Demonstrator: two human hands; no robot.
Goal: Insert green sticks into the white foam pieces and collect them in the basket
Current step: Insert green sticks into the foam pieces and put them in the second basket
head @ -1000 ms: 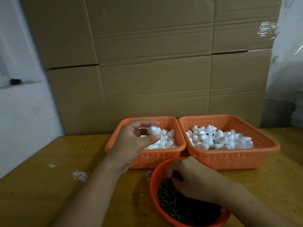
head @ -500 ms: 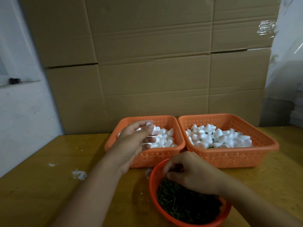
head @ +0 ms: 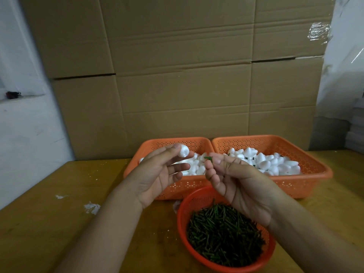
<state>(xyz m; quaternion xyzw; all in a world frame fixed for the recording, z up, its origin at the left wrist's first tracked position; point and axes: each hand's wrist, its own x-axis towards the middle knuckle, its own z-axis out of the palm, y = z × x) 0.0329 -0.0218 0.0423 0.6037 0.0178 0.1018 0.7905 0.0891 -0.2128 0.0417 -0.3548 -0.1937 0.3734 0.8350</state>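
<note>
Foam ball [head: 184, 150] & green stick [head: 208, 158], apart.

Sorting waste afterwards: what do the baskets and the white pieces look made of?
The rectangular baskets and round basket look like moulded plastic: uniform orange, perforated walls. The white pieces appear to be matte foam, smooth and rounded, though that is unconfirmed.

Two bare forearms, no sleeves, left hand [head: 157, 174], right hand [head: 242, 186], no gloves, rings or watch
</note>
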